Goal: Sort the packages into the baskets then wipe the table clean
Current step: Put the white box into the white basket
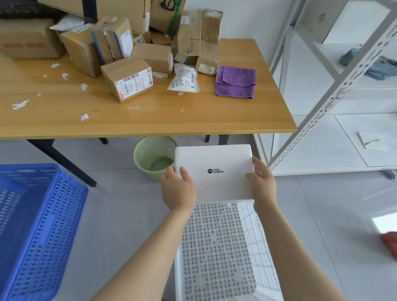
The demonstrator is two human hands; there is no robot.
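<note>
Both hands hold a flat white box above the far end of the white basket on the floor. The left hand grasps its left edge, thumb on top; the right hand grasps the right edge. A blue basket stands to the left, a green bin just under the table. Cardboard boxes, a grey bag, a purple cloth and what look like paper scraps lie on the table.
</note>
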